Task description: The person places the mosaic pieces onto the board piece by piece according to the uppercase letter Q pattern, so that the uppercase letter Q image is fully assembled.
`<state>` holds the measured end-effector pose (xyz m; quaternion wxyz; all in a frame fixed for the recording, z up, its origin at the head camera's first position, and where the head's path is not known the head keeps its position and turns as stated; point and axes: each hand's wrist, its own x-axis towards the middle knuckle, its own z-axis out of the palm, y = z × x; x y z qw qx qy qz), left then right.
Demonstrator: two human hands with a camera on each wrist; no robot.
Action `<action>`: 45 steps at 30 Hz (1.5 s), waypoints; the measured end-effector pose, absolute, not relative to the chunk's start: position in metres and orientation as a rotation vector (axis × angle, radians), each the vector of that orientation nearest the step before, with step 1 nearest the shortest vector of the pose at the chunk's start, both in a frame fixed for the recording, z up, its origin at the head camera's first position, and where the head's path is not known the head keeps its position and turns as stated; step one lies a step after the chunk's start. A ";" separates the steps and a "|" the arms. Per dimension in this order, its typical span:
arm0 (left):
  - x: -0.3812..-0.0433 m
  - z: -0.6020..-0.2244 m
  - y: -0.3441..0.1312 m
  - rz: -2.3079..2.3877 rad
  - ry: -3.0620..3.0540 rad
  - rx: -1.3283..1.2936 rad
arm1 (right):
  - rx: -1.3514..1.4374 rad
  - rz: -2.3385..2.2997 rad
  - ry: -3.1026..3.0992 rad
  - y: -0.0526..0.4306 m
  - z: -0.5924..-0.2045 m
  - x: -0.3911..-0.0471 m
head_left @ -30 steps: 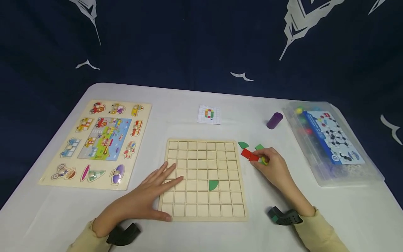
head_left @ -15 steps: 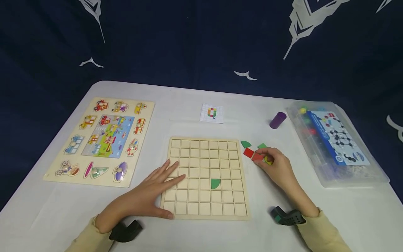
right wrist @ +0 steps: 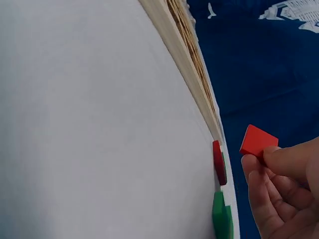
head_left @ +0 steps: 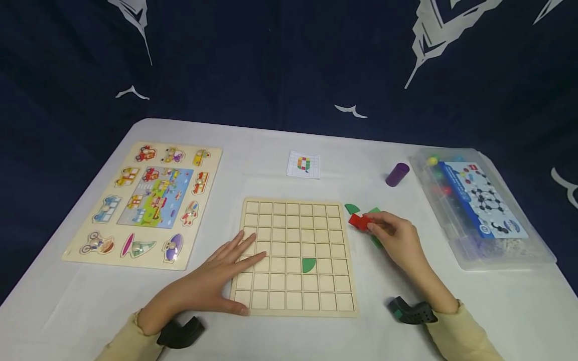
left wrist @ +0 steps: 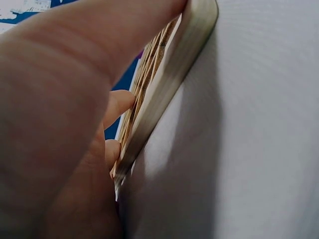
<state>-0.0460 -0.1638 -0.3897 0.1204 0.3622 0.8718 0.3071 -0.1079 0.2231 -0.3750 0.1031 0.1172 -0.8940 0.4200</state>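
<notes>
Between thumb and fingertips, my right hand [head_left: 398, 239] pinches a red square tile [right wrist: 257, 141], raised off the table in the right wrist view. A second red tile [head_left: 354, 219] lies just left of it, partly overlapped in the head view. Close by are a green quarter-circle piece [head_left: 352, 208] and other green pieces [right wrist: 219, 214], partly hidden by the hand. My left hand [head_left: 207, 281] rests with spread fingers on the left edge of the wooden grid board [head_left: 294, 313]. One green quarter-circle [head_left: 309, 264] sits in a cell of that board.
A small pattern card [head_left: 293, 170] lies behind the board. To its right is a purple cylinder [head_left: 397, 175]. A clear plastic case [head_left: 474, 255] with a blue booklet occupies the right side. On the left lies a wooden vehicle puzzle [head_left: 194, 245].
The right hand has lifted a red tile off the table, tilting it beside the other red tile. The yellow piece seen earlier is now hidden. The left hand keeps its place on the board.
</notes>
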 end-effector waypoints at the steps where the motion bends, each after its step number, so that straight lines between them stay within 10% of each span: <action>1: -0.046 -0.390 -0.164 0.898 2.547 1.056 | 0.351 1.269 -2.625 0.221 -0.373 -0.108; 15: -0.045 -0.388 -0.165 0.911 2.547 1.062 | 0.424 1.966 -2.471 0.164 -0.350 -0.101; 45: -0.047 -0.386 -0.163 0.891 2.542 1.027 | 0.721 1.510 -2.744 0.122 -0.383 -0.073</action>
